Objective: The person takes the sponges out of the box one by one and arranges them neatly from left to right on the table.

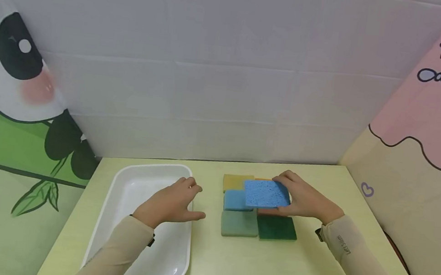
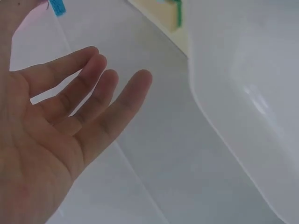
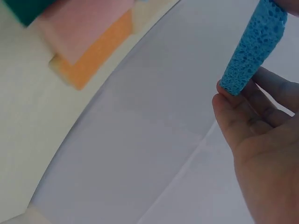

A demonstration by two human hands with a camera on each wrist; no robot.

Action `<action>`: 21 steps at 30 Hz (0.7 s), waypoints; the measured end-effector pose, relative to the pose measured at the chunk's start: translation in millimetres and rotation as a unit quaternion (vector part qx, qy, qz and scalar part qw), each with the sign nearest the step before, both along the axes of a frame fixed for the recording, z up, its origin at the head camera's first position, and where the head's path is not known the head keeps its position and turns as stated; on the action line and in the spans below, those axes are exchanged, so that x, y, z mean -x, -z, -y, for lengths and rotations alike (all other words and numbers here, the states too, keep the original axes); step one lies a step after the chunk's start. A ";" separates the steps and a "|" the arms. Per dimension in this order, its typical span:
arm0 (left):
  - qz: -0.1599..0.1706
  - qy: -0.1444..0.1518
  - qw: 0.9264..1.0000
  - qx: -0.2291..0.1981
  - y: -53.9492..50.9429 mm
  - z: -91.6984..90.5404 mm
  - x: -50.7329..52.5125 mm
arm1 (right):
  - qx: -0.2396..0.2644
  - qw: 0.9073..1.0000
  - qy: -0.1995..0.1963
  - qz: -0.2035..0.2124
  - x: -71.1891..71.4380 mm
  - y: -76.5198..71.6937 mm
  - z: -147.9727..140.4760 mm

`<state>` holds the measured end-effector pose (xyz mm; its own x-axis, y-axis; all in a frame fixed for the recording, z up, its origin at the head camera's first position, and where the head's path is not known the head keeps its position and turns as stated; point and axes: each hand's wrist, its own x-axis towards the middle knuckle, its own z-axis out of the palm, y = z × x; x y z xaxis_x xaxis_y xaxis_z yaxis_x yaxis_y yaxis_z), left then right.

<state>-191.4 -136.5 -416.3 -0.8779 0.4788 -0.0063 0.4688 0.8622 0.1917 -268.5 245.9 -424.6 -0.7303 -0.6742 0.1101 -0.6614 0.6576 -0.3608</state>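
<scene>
A porous bright-blue sponge (image 1: 266,194) is pinched between the thumb and fingers of my right hand (image 1: 307,197), held above other sponges. In the right wrist view the blue sponge (image 3: 256,46) shows its narrow edge. Beneath and around it lie a yellow sponge (image 1: 237,182), a second blue sponge (image 1: 236,200), a pale green sponge (image 1: 239,224) and a dark green sponge (image 1: 277,228). Orange and pinkish sponges are partly hidden behind the held one. My left hand (image 1: 171,201) hovers over the right side of the white tray (image 1: 184,261), fingers loosely bent and holding nothing.
The white tray takes up the left part of the pale yellow table (image 1: 245,273). A white sheeted wall (image 1: 226,88) rises behind the table's back edge. Printed cartoon panels stand at the left and right sides.
</scene>
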 end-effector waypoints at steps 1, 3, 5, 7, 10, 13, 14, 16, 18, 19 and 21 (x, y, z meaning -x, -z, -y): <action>0.001 -0.005 1.000 -0.007 2.4 5.9 -2.0 | 0.000 1.000 0.004 0.001 3.1 1.1 -5.4; -0.003 -0.010 1.000 -0.019 8.0 17.9 -6.0 | 0.003 1.000 0.013 0.005 9.7 3.6 -16.8; -0.011 -0.013 0.999 -0.031 12.6 29.0 -10.5 | 0.008 1.000 0.025 0.011 17.4 5.8 -28.8; -0.016 -0.018 0.999 -0.036 16.7 38.7 -15.1 | 0.011 0.999 0.042 0.014 25.3 8.3 -41.5; -0.013 -0.029 0.999 -0.042 19.8 49.9 -21.4 | 0.011 0.998 0.060 0.011 36.0 10.4 -58.3; -0.004 -0.041 0.998 -0.046 20.4 56.6 -26.4 | 0.010 0.997 0.071 0.011 44.4 11.6 -72.4; -0.003 -0.043 0.998 -0.048 20.6 58.2 -27.7 | 0.011 0.997 0.072 0.010 47.1 12.1 -76.3; 0.000 -0.048 0.998 -0.050 21.3 60.5 -30.2 | 0.009 0.997 0.076 0.013 52.0 14.2 -83.3; 0.002 -0.052 0.997 -0.053 23.0 61.5 -32.3 | 0.008 0.997 0.079 0.017 57.8 17.7 -89.3; 0.002 -0.053 0.997 -0.055 24.0 62.0 -33.2 | 0.004 0.996 0.083 0.019 61.1 20.0 -92.1; 0.004 -0.059 0.997 -0.058 25.1 63.0 -35.1 | 0.001 0.996 0.086 0.022 67.1 23.9 -96.0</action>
